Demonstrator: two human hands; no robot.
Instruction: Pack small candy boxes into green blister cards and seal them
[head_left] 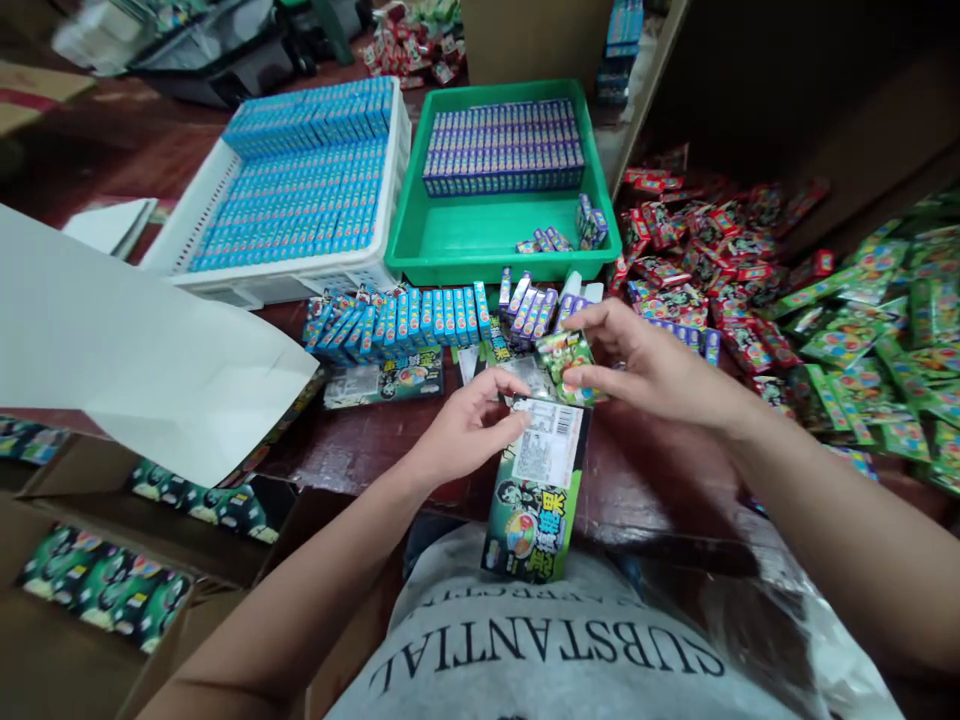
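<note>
My left hand (pixel 480 425) is closed on the upper end of a black and green candy box (pixel 529 490), pinching it between thumb and fingers. The box slants down over the table edge toward my shirt, its white label and barcode facing up. In my right hand (pixel 637 360) a small green candy packet (pixel 566 362) is gripped between thumb and fingertips, just above the box's far end. Beyond my hands stand a row of small blue boxes (pixel 431 318) and several small purple boxes (pixel 532 308). Another black and green box (pixel 386 380) lies flat left of my hands.
A white crate (pixel 202 205) holds rows of blue boxes; a green tray (pixel 480 235) holds purple ones. Red packets (pixel 720 250) and green packets (pixel 862 330) pile up at right. White paper (pixel 172 370) juts in at left, above cartons (pixel 225 530) of dark green boxes.
</note>
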